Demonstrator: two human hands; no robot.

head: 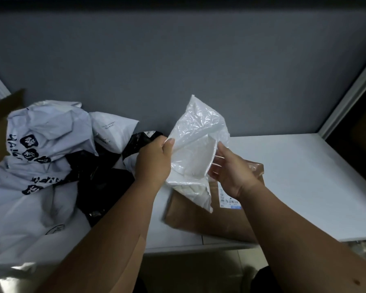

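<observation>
Left hand point(154, 159) pinched crinkled white plastic bag point(197, 132) near back edge of white desk point(304, 187); right hand point(230, 172) loose, fingers spread against it (best: part mouth slowly, no tearing).

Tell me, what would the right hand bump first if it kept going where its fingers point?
The white plastic bag that the left hand grips; the right hand seems almost on it, though depth is unclear.

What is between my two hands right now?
In the head view, a crumpled white plastic bag: the left hand pinches its left edge, the right hand touches its right side, above a brown parcel.
</observation>
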